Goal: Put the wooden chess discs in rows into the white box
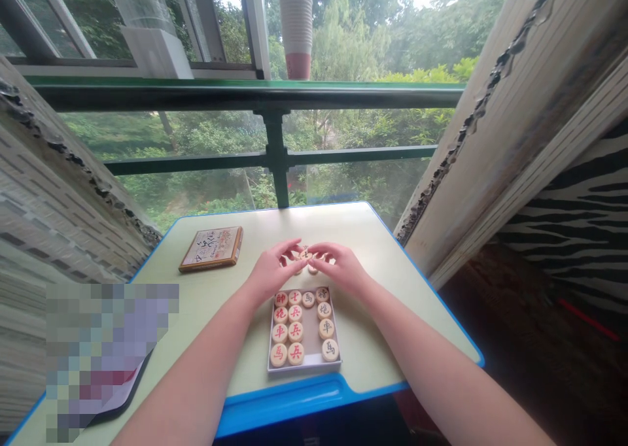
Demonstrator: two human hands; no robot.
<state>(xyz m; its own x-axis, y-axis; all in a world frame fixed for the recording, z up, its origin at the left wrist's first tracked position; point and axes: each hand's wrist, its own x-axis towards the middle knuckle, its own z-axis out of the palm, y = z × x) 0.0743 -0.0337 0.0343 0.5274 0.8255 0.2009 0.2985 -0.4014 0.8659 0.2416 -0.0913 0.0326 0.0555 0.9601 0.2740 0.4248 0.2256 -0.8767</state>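
Observation:
My left hand (pixel 273 271) and my right hand (pixel 339 267) meet above a small heap of round wooden chess pieces (pixel 305 256) on the pale table (pixel 216 295). Both hands have their fingertips curled onto the loose pieces; which piece each one pinches is hidden. Just in front of the hands lies a shallow white box tray (pixel 307 366) holding several pieces (pixel 295 332) with red and dark characters, laid in rows. The tray's right column has gaps.
A brown box lid (pixel 212 248) with printed characters lies at the table's back left. A blurred patch and a dark mat (pixel 125 394) sit at the front left. The blue table edge (pixel 294 400) is nearest me. A green railing (pixel 275 152) and glass stand behind.

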